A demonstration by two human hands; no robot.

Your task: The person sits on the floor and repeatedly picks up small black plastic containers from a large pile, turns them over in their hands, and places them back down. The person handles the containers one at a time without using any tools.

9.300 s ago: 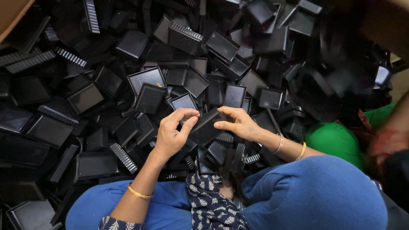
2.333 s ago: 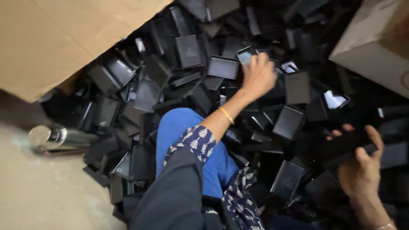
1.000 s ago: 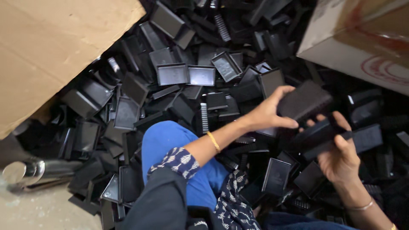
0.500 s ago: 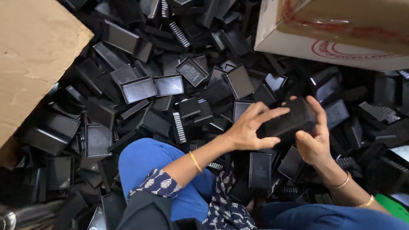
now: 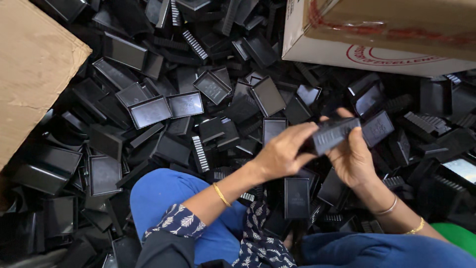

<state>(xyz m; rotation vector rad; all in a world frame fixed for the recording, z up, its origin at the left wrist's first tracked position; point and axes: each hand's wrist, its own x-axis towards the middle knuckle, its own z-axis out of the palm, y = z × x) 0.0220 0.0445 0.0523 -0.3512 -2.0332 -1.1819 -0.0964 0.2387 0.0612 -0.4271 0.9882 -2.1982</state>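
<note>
Both of my hands hold one black plastic box (image 5: pixel 333 134) above a heap of black plastic parts. My left hand (image 5: pixel 283 151) grips its near left end, thumb and fingers wrapped around the edge. My right hand (image 5: pixel 353 158) cups it from below and the right, fingers curled over the top. A gold bangle sits on each wrist. My blue-clad knees (image 5: pixel 171 193) rest at the bottom of the view.
Black trays, lids and ribbed pieces (image 5: pixel 198 99) cover the ground all around. A cardboard box (image 5: pixel 377 30) stands at the top right. A flat cardboard sheet (image 5: pixel 29 64) lies at the left. Something green (image 5: pixel 458 235) shows at the bottom right.
The view has shifted so the heap fills more of it. My hands have brought the black box together and slightly to the right; my left hand has closed on its end.
</note>
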